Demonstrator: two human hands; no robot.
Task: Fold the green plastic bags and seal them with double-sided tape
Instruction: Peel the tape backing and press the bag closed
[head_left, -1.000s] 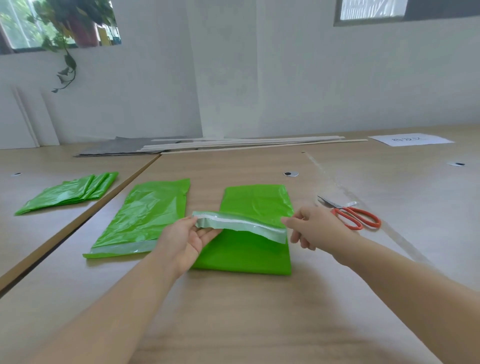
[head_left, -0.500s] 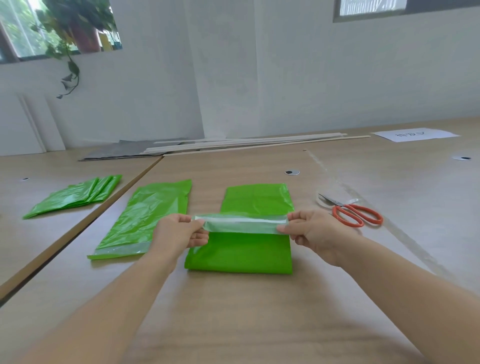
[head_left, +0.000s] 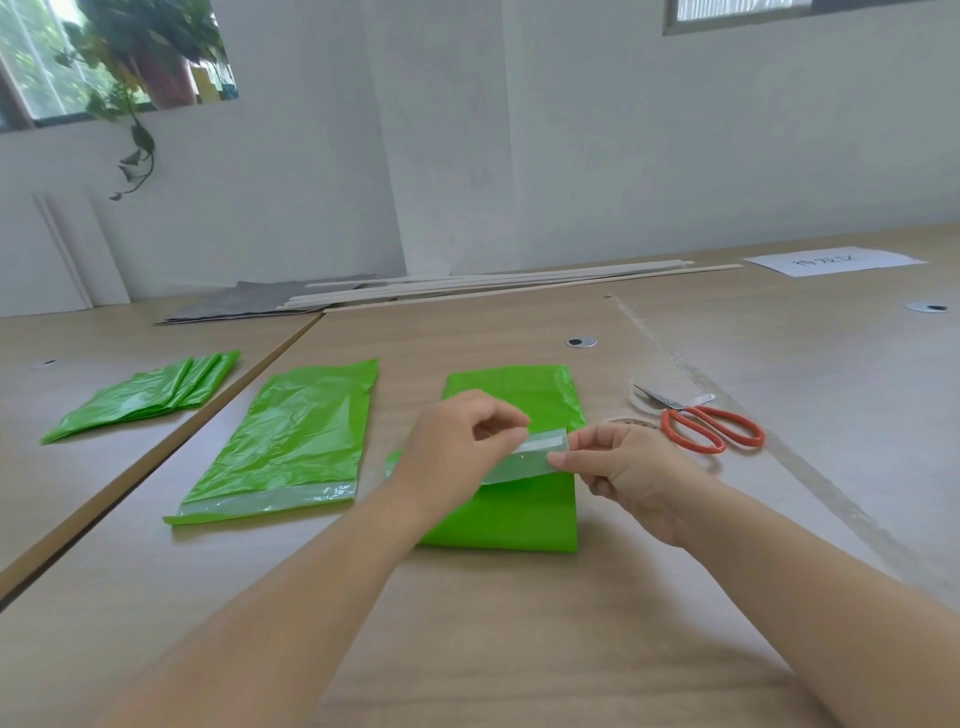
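Counter (head_left: 519, 649): pale wood, carrying everything below; a second one joins it on the left.
Folded bag (head_left: 519, 514): green plastic, lying flat in the middle of the counter, right under both hands.
Strip (head_left: 543, 451): pale and see-through, raised a little above the folded bag and running across it. Its left end is hidden behind the left wrist. Whether it is tape or the bag's own edge cannot be told.
Left grip (head_left: 457, 447): thumb and forefinger pinch the strip's far edge near its right end; the other fingers are curled.
Right grip (head_left: 623, 467): thumb and forefinger pinch the right end of the strip, close beside the left fingertips.
Flat bag (head_left: 291, 441): green, spread out just left of the folded bag, with a clear band along its near edge.
Pile of bags (head_left: 150, 397): green, folded, well apart on the left counter.
Scissors (head_left: 701, 423): orange handles, lying right of the folded bag, blades resting over a clear ring.
Paper (head_left: 831, 260): white sheet far right, its writing too small to read.
Slats (head_left: 493, 288): long pale sticks along the wall.
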